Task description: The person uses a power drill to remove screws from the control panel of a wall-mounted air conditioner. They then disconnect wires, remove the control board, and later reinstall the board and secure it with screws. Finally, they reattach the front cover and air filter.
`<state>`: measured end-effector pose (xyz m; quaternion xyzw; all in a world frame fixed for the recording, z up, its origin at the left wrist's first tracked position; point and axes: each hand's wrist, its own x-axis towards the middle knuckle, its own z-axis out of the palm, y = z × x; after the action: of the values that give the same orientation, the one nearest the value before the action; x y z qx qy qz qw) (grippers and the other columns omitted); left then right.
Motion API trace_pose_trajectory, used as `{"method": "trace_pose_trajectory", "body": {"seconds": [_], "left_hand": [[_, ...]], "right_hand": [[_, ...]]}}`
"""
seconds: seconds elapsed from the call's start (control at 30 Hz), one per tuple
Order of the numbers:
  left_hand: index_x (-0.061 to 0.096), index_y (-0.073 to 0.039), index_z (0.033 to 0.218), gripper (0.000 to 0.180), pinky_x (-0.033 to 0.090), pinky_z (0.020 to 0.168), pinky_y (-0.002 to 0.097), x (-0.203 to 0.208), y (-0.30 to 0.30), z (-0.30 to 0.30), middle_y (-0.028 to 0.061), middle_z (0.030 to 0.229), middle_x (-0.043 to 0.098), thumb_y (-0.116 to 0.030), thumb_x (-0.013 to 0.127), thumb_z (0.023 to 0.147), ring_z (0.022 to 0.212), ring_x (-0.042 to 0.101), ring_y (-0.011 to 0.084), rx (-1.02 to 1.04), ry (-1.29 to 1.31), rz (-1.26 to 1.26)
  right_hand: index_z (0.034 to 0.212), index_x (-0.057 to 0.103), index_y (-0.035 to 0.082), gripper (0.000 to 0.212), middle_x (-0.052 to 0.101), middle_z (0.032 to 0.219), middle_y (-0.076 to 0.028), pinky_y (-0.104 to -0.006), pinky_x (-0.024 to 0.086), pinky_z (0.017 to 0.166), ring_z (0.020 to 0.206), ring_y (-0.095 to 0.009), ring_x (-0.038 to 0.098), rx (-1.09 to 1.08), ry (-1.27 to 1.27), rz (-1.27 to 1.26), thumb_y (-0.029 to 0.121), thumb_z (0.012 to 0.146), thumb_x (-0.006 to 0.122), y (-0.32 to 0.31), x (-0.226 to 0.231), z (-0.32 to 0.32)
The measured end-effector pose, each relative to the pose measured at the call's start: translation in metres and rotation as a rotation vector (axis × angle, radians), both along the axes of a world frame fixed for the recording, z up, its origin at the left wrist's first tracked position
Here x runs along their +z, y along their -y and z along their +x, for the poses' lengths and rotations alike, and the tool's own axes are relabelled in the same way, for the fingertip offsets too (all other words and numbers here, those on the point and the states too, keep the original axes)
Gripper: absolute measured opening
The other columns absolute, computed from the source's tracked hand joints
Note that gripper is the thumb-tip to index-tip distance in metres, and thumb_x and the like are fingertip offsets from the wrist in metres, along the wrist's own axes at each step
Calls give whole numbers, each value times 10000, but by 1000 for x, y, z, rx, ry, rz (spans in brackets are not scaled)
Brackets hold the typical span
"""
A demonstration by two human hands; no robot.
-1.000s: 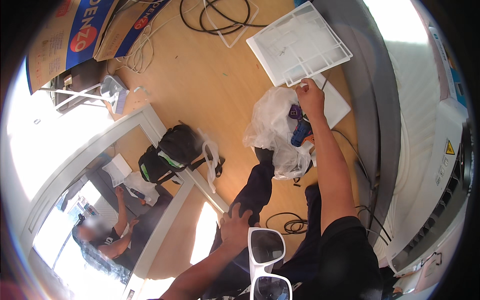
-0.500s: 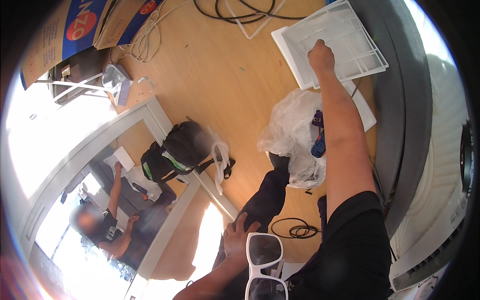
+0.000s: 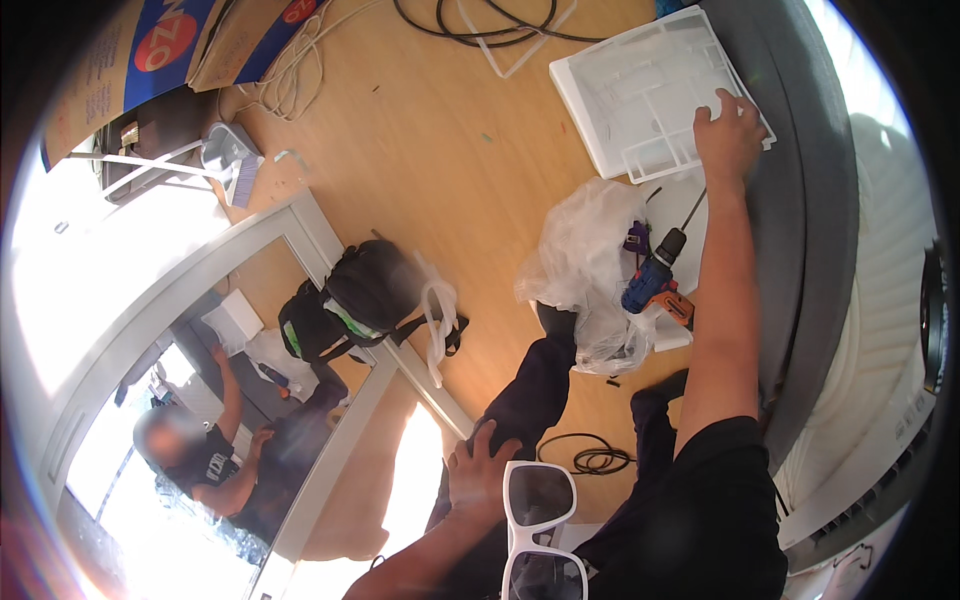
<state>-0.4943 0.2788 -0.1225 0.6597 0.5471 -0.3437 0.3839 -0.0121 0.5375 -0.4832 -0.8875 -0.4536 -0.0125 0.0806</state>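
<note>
My right arm reaches forward to a white rectangular frame (image 3: 672,165) with divided sections, which lies over a flat white panel (image 3: 590,130). At the frame's right side is my right hand (image 3: 728,140), its fingers spread and curved, apparently holding nothing. My left hand (image 3: 482,462) rests on my thigh with its fingers apart. Between my right forearm and a clear plastic bag (image 3: 580,235) lies a blue and orange cordless drill (image 3: 655,275) with a long bit. White-framed sunglasses (image 3: 540,495) show at the lower edge, near my left wrist.
A grey upholstered piece of furniture (image 3: 815,250) runs along the right. A black backpack (image 3: 365,290) lies by a white-framed mirror (image 3: 300,230). Cardboard boxes (image 3: 105,75), a dustpan (image 3: 228,150) and a coiled pale cable (image 3: 290,75) are at the far left. A black cable (image 3: 600,455) lies near my feet.
My right hand has moved right across the frame, and its closed fingers have spread. The smaller divided frame has shifted under it. The drill, earlier mostly behind my forearm, now shows.
</note>
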Motion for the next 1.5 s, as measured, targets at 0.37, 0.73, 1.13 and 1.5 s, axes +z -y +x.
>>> {"method": "trace_pose_trajectory", "body": {"seconds": [0.37,0.73,1.13,1.5], "left_hand": [[767,-274,1396,523,487,1135,589,9,-3,17,128,1671,488,-518,788,934,1345,580,456,-14,-66,-89],[505,-138,1643,874,449,1262,556,9,-1,21,217,1688,457,-481,856,920,1489,517,474,517,57,-54],[815,-53,1280,276,560,1117,416,304,-166,78,49,1209,858,-124,855,1017,1125,788,241,38,1117,-158],[570,-33,1581,602,589,1139,513,373,-62,265,137,1488,703,-342,760,1101,1347,691,298,619,1076,-623]], "right_hand": [[1457,652,6,468,732,1244,-136,-487,658,863,1050,-268,744,-732,-1310,375,48,992,687,43,22,73],[1299,735,-20,327,733,995,-112,-354,660,598,695,-214,722,-878,-1681,408,70,1007,617,173,361,-22],[1233,750,46,427,588,772,9,-326,585,565,613,-156,631,-778,-2191,698,418,1138,564,387,714,-71],[1499,711,99,521,742,1248,-113,-367,587,994,1127,-211,701,-730,-709,693,276,1030,855,500,719,-79]]}}
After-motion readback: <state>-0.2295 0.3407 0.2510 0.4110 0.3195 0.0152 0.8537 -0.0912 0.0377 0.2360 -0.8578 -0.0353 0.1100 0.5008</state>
